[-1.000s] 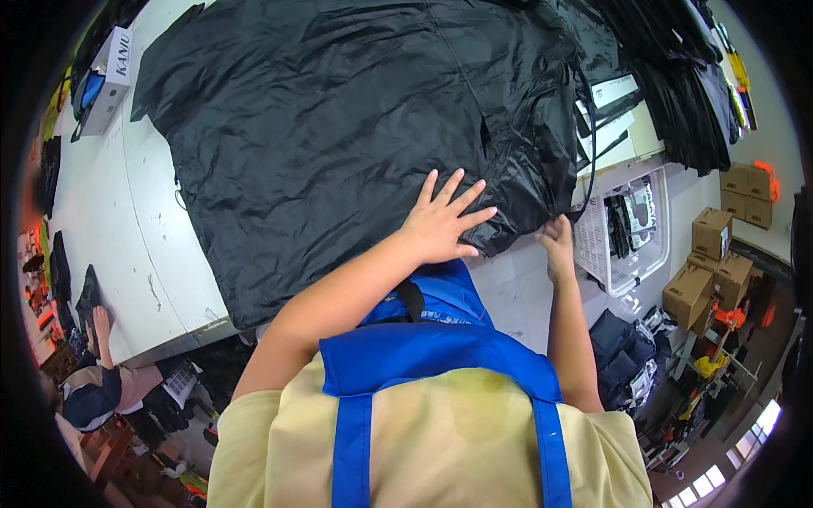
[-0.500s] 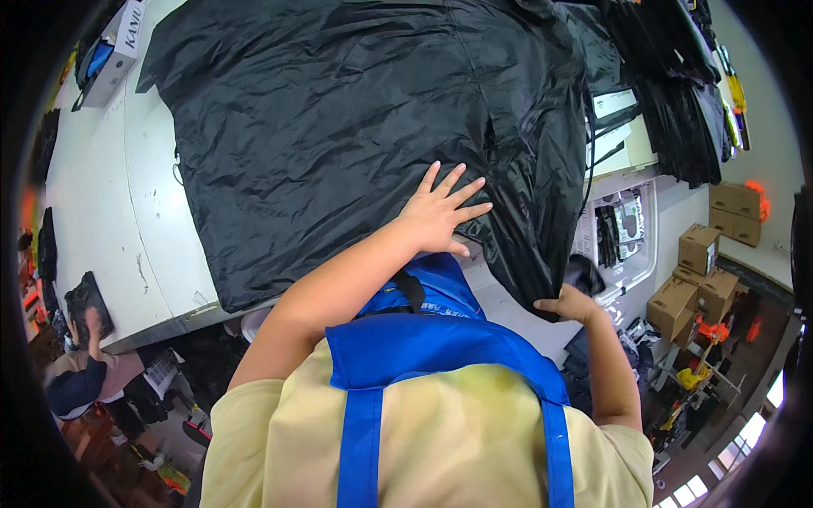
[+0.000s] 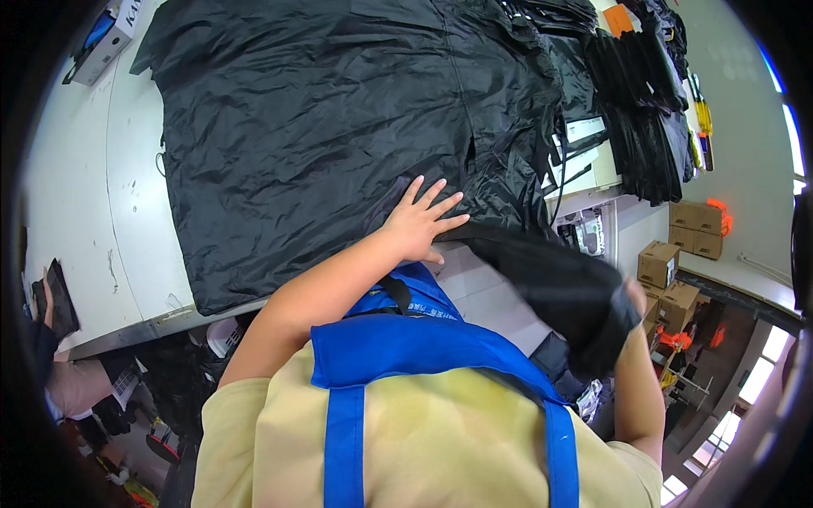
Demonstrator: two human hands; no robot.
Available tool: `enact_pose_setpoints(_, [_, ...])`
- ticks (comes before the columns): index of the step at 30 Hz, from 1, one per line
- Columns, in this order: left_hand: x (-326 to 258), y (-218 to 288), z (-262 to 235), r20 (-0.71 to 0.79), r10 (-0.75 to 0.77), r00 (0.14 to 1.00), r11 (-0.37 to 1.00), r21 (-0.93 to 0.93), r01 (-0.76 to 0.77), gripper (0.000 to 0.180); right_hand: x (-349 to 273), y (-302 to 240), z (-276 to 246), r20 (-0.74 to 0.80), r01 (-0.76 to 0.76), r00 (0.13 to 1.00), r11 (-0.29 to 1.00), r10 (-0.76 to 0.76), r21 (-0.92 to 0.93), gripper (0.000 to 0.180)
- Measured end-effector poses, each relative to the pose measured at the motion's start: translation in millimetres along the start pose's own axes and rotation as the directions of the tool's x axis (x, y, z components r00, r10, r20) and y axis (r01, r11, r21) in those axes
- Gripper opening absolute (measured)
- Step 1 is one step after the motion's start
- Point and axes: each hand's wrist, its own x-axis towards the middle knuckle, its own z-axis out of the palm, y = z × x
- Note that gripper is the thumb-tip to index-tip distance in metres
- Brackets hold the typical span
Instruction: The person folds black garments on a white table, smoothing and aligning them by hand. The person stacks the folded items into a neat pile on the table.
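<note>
1. The left hand (image 3: 419, 224) lies flat near the middle of the frame, fingers (image 3: 440, 206) spread wide and pressed on the near edge of the black fabric (image 3: 322, 127).
2. The fabric is a large, crinkled sheet spread over the white surface (image 3: 127, 212); it fills the upper middle of the frame and reaches the surface's near edge at lower left.
3. The right hand (image 3: 633, 298) is at the right of the frame, off the surface, gripping a fold of the fabric (image 3: 559, 288) that runs from beside the left hand down to the right. The fold is blurred and covers most of the hand, so the fingers' exact set cannot be told beyond that they hold the cloth.
4. A stack of black cloth (image 3: 644, 110) lies at the upper right, just beyond the big sheet.
5. A white box (image 3: 106, 42) sits in the upper left corner of the surface.
6. Brown cartons (image 3: 677, 254) stand on the floor at the right edge.
7. The person wears a blue apron (image 3: 406, 356) over a pale yellow shirt (image 3: 440, 457), filling the bottom of the frame.
8. Another person's hand (image 3: 47, 292) shows at the far left edge beside a dark flat object; what it is cannot be told.
</note>
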Motion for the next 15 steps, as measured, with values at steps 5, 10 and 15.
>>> enact_pose_setpoints(5, [-11,-3,6,-0.159,-0.036,0.987,0.998,-0.052,0.028,0.079,140,3,253,0.669,-0.276,0.740,0.876,-0.070,0.397,0.020])
enact_pose_setpoints(10, [-25,14,22,0.120,-0.172,0.978,0.918,-0.341,0.203,0.070,200,80,347,0.916,0.929,0.370,0.046,-0.155,-0.367,0.033])
enact_pose_setpoints(15, [-74,20,-15,0.050,-0.146,0.988,0.852,-0.502,0.151,0.066,243,-17,220,0.593,0.491,0.603,-0.338,-0.533,-0.803,0.045])
